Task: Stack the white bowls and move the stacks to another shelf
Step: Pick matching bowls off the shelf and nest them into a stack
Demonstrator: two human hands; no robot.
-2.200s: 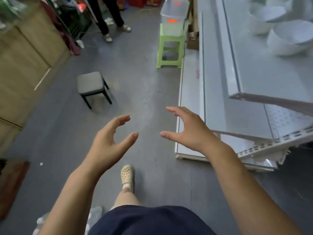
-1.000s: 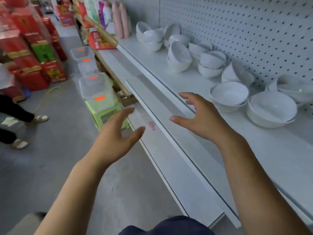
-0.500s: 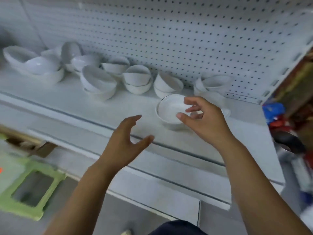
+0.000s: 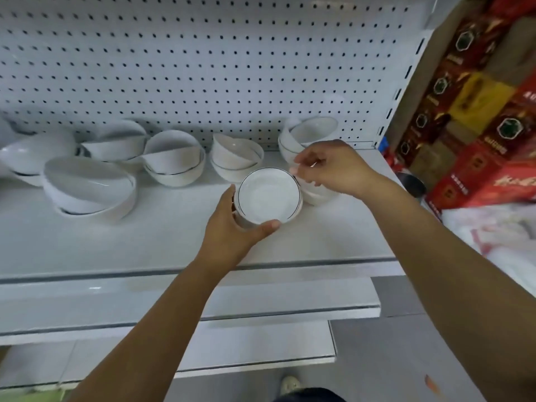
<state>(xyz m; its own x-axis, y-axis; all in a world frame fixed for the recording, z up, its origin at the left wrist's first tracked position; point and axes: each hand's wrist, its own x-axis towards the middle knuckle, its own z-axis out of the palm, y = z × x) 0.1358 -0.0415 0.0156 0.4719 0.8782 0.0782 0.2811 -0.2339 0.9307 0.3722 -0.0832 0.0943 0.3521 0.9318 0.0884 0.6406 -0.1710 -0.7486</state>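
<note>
White bowl (image 4: 268,195), dark line at the rim, mouth up, sits toward the right end of the upper shelf (image 4: 130,242), in front of the row. Left grip (image 4: 232,230) grasps it: thumb on the near rim, fingers curled round the left wall. Resting on the shelf or lifted clear: cannot tell. Right grip (image 4: 333,169) hovers at the far-right rim, above a second bowl (image 4: 319,195) just beside; blurred, so pinching or released cannot tell. Behind, tilted nested pairs (image 4: 174,163) line the pegboard (image 4: 203,68). Judgement: stacking step, one bowl in hand. Next move calls for seating it squarely in a neighbour, rims level, before any carry to the lower shelf (image 4: 261,297).
</note>
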